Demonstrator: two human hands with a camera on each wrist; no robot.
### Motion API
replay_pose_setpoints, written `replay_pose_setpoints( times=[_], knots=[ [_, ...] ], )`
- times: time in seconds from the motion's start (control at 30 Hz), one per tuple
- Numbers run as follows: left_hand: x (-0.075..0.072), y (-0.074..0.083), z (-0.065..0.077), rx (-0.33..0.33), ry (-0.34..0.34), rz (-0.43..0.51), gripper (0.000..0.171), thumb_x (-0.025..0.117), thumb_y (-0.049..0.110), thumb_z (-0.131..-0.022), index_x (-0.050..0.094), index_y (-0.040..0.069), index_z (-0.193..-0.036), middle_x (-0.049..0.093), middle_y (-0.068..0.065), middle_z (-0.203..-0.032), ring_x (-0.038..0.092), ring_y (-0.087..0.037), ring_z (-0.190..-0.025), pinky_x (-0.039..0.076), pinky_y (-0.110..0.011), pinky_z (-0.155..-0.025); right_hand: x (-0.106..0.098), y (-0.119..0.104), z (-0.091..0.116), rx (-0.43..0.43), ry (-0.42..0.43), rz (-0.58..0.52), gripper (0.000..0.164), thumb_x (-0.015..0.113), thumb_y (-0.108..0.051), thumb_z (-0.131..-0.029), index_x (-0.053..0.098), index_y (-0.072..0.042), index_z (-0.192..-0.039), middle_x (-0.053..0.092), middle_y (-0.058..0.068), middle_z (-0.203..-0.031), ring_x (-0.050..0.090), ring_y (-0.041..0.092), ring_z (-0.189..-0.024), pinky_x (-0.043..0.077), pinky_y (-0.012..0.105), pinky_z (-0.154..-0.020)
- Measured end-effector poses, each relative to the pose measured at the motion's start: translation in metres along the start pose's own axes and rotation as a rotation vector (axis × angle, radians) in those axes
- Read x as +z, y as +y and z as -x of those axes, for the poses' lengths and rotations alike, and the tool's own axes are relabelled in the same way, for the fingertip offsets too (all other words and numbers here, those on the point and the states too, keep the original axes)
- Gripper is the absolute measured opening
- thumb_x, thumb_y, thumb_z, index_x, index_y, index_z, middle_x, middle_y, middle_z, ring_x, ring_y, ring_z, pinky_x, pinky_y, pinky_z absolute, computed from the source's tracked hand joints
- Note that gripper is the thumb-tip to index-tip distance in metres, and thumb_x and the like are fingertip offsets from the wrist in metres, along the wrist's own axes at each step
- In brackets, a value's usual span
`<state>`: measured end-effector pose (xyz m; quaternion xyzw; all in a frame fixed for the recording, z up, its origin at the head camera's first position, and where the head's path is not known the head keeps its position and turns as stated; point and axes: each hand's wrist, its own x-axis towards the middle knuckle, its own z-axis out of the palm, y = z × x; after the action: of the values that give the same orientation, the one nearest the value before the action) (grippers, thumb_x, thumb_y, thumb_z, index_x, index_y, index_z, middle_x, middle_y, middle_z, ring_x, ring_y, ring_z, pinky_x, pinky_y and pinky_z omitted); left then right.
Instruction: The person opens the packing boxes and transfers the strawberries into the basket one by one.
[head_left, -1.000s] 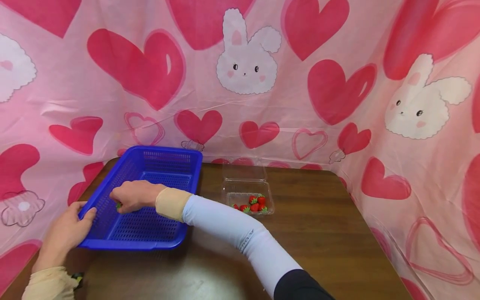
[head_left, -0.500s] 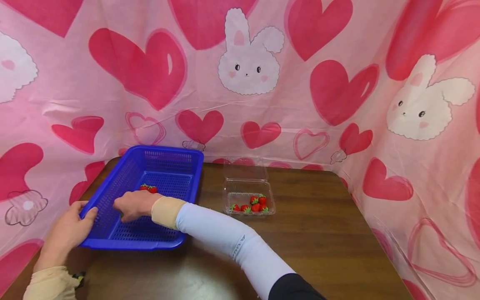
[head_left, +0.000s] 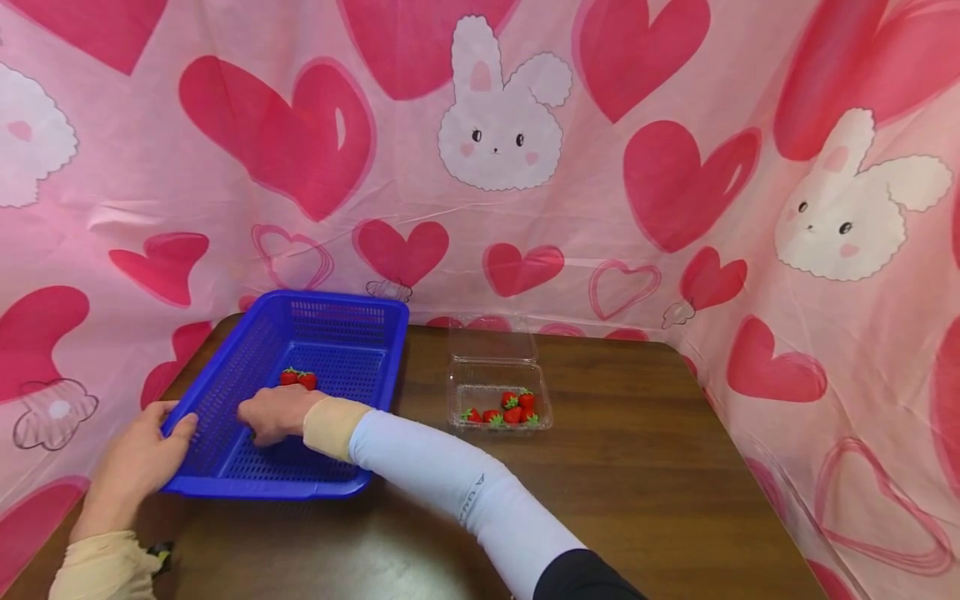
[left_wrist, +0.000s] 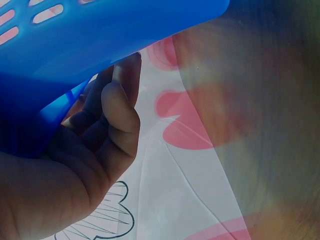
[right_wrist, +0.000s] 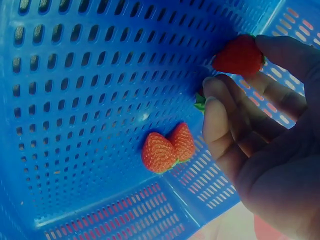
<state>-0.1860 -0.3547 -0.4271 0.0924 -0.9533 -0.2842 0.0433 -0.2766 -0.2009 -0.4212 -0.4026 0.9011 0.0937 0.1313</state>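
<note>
In the head view, a blue plastic basket (head_left: 390,392) with slotted walls stands at the left of the table. My left hand (head_left: 138,454) grips its near left rim, thumb on the inside; the left wrist view shows the fingers (left_wrist: 122,107) curled by the blue edge. Inside the basket is my right hand (head_left: 277,414). A red strawberry (right_wrist: 239,56) is pinched between its thumb and a finger in the right wrist view. Green leaves (right_wrist: 200,102) peek out behind the other curled fingers. Two strawberries (right_wrist: 160,154) lie together on the basket floor.
Right of the basket, a clear hinged plastic box (head_left: 457,392) stands with its lid (head_left: 491,337) raised and several strawberries (head_left: 512,414) inside. The brown wooden table (head_left: 630,467) meets a pink heart-and-rabbit cloth (head_left: 405,167) at the back and sides.
My right hand has moved slightly nearer to me and to the right inside the basket. Two strawberries on its floor, hidden a second ago, now show. The left hand keeps its grip.
</note>
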Motion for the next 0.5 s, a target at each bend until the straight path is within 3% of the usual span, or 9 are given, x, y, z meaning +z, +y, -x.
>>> replay_pose_setpoints(
  times=[0.23, 0.37, 0.5],
  knots=[
    [0.001, 0.000, 0.001, -0.004, 0.002, -0.005, 0.054, 0.043, 0.031, -0.102, 0.038, -0.013, -0.132, 0.054, -0.045, -0.112, 0.056, -0.057, -0.093, 0.045, -0.060, -0.075, -0.006, 0.003, 0.002, 0.016, -0.001, -0.016, 0.012, 0.065, -0.042, -0.091, 0.062, -0.034, -0.100, 0.064, -0.017, -0.099, 0.059, 0.002, -0.091, 0.052, 0.031, -0.079],
    [0.002, 0.000, 0.001, 0.004, 0.004, 0.004, 0.053, 0.043, 0.031, -0.102, 0.038, -0.014, -0.131, 0.055, -0.044, -0.111, 0.057, -0.056, -0.092, 0.045, -0.060, -0.074, -0.015, 0.008, 0.005, 0.042, 0.063, -0.030, 0.014, 0.062, -0.043, -0.093, 0.063, -0.035, -0.104, 0.067, -0.018, -0.108, 0.063, 0.003, -0.097, 0.054, 0.032, -0.082],
    [0.001, -0.002, 0.001, 0.014, 0.004, 0.012, 0.054, 0.042, 0.031, -0.103, 0.038, -0.015, -0.131, 0.055, -0.044, -0.108, 0.057, -0.055, -0.090, 0.045, -0.059, -0.073, -0.030, 0.014, 0.010, 0.050, 0.144, -0.056, 0.011, 0.059, -0.042, -0.093, 0.062, -0.032, -0.097, 0.067, -0.016, -0.097, 0.064, 0.005, -0.090, 0.054, 0.031, -0.075]
  ],
)
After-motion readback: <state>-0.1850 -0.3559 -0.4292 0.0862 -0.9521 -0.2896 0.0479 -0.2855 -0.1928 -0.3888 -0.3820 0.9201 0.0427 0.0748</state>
